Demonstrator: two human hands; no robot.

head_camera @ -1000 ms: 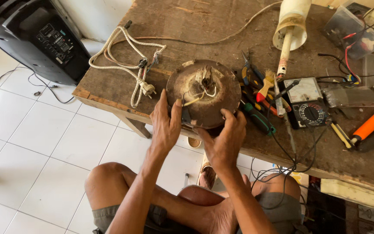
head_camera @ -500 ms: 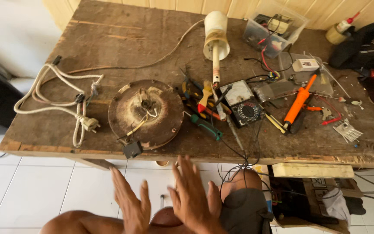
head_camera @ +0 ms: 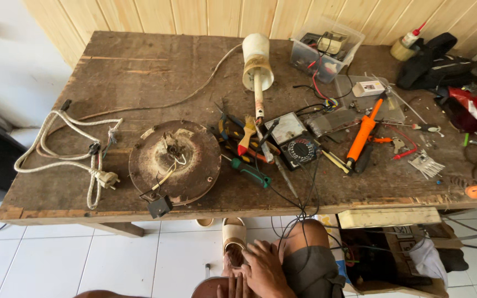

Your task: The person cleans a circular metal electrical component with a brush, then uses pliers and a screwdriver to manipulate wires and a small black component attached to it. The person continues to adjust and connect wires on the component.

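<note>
the round, dusty motor housing (head_camera: 175, 161) lies open-side up near the front edge of the wooden table (head_camera: 111, 66), loose wires showing at its middle, untouched. both hands sit low on the lap: the right hand (head_camera: 263, 270) rests flat with fingers spread, holding nothing; of the left hand (head_camera: 237, 287) only fingertips show, grip unclear. tools (head_camera: 249, 149) and a multimeter (head_camera: 296, 144) lie beside the housing, so work on it looks unfinished.

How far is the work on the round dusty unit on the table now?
Done: the round unit has its wiring exposed. In hand: nothing; the right hand rests open near the knee, off the table. Left: its white wires lie loose, and the green screwdriver beside it is untouched.
</note>
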